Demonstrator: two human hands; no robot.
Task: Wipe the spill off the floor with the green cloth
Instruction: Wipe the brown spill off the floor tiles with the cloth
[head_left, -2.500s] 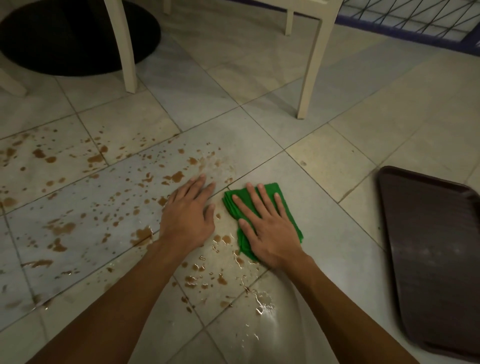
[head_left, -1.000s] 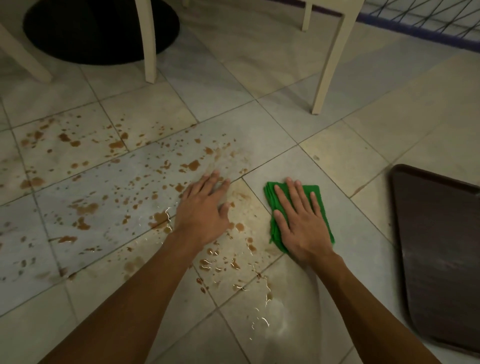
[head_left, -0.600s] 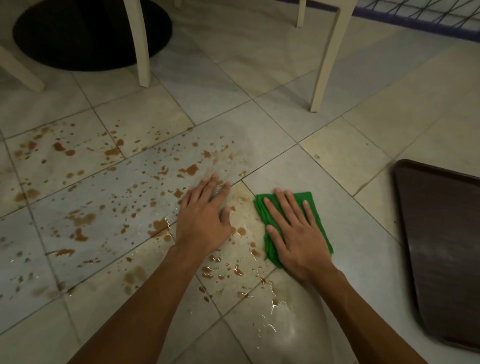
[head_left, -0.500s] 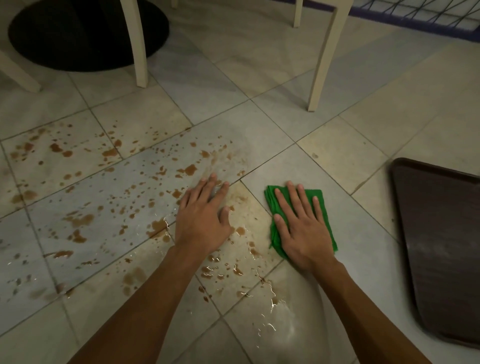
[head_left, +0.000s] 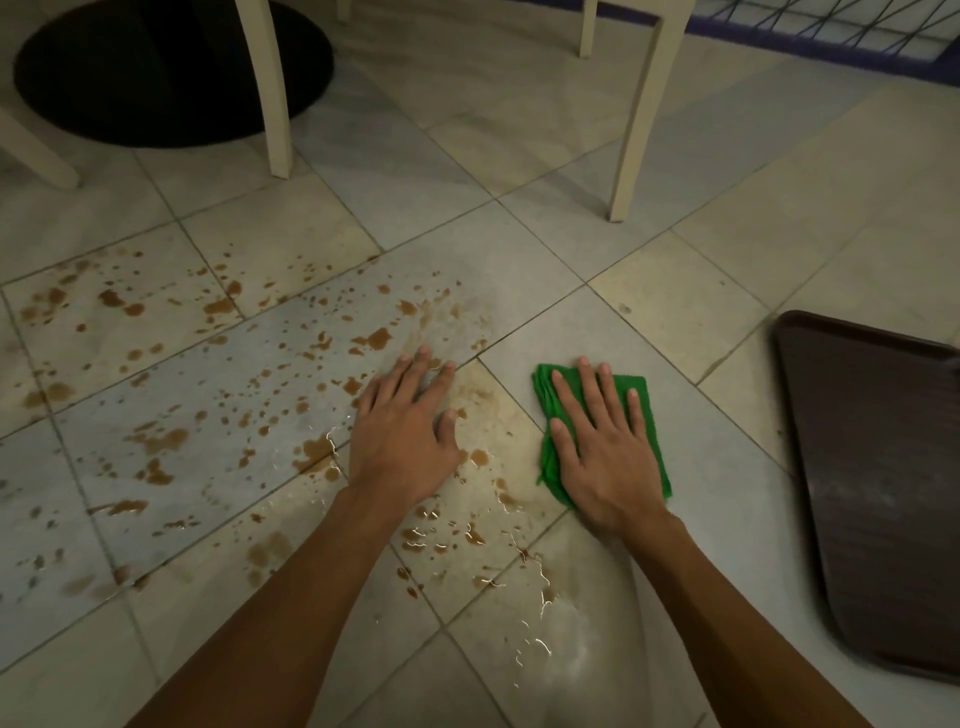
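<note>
Cloth (head_left: 647, 415) right of spill (head_left: 363, 343) — tray (head_left: 883, 467) farther right.

Right hand (head_left: 605, 457) flat, fingers straight, pressing folded green cloth (head_left: 649, 415) onto tiled floor (head_left: 519, 145); left hand (head_left: 402, 431) flat on wet tile amid brown spill (head_left: 234, 374) spatter; dark tray (head_left: 878, 483) at right; pale chair legs (head_left: 639, 104) beyond.

dark brown tray (head_left: 878, 493) at right, cream chair legs (head_left: 644, 114) farther off, black round base (head_left: 156, 73) top left
</note>
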